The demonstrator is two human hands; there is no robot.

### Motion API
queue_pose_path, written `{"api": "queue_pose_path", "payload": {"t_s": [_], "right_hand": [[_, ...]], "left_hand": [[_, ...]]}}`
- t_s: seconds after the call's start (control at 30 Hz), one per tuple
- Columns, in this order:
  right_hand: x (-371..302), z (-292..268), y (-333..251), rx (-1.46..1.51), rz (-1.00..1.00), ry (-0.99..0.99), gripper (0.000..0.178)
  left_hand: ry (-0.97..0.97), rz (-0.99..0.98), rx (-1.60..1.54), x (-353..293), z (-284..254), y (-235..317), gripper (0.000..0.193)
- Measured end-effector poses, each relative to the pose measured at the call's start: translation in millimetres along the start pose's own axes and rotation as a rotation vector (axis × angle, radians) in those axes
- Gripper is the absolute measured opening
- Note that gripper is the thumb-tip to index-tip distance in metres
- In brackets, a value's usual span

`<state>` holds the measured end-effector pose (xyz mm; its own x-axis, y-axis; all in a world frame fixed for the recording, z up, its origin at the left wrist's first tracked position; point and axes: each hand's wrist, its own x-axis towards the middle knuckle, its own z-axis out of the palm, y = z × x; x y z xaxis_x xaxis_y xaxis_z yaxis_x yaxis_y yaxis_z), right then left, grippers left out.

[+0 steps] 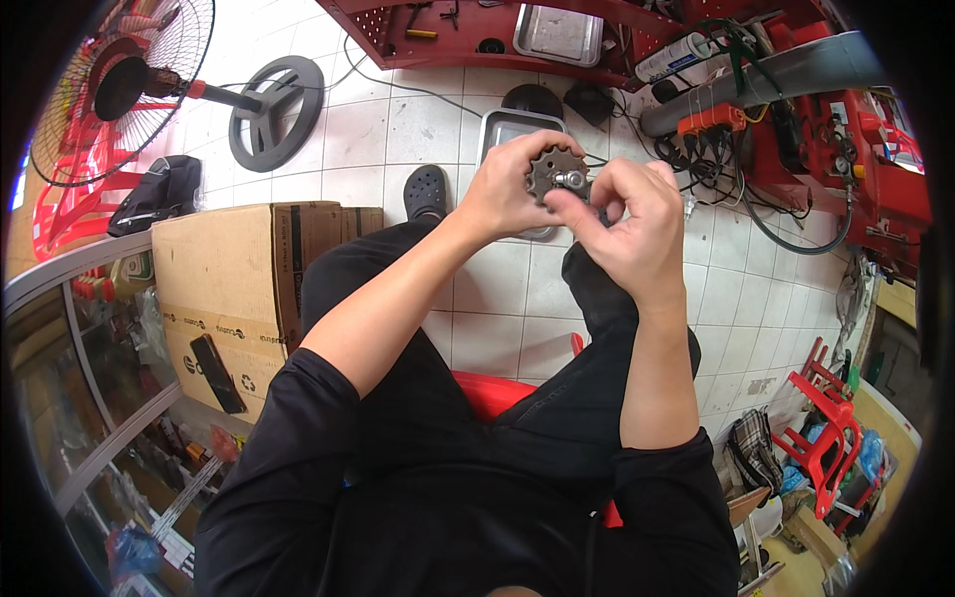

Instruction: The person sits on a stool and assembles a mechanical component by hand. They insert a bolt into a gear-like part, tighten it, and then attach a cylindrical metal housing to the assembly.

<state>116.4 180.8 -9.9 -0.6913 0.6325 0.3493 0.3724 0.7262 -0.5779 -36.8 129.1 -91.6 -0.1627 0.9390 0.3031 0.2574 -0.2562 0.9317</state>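
1. Sprocket (544,177) is raised before me, left fingers (542,140) curled round its rim; I should hold it steady.
2. Right fingers (622,177) bend close beside the hub (570,180); whether they grip, I cannot tell. I'd press squarely.
3. Tray (505,121) lies lower, handy should anything drop.

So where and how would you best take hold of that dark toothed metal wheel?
The dark toothed metal wheel is round, so its rim suits a curled grip from the left, where the left hand cups it. The shiny metal centre piece is close to the right hand, so I'd probably leave that side free.
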Motion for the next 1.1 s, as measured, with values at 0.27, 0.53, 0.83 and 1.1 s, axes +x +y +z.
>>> {"api": "queue_pose_path", "payload": {"t_s": [0.27, 0.53, 0.83, 1.1], "right_hand": [[0.1, 1.6, 3.5, -0.025, -0.021, -0.019, 0.021], [0.5, 1.4, 4.2, -0.025, -0.021, -0.013, 0.019], [0.5, 3.5, 3.7, 0.016, -0.02, 0.004, 0.021], [6.0, 3.6, -4.1, 0.109, -0.036, 0.058, 0.02]], "left_hand": [[0.005, 0.025, 0.005, 1.0, -0.8, -2.3, 0.055], [0.015, 0.044, 0.001, 1.1, -1.2, -2.7, 0.057], [-0.009, 0.027, 0.015, -0.4, -1.1, -5.3, 0.059], [0.014, 0.012, 0.014, -0.5, 0.3, -3.2, 0.053]]}}
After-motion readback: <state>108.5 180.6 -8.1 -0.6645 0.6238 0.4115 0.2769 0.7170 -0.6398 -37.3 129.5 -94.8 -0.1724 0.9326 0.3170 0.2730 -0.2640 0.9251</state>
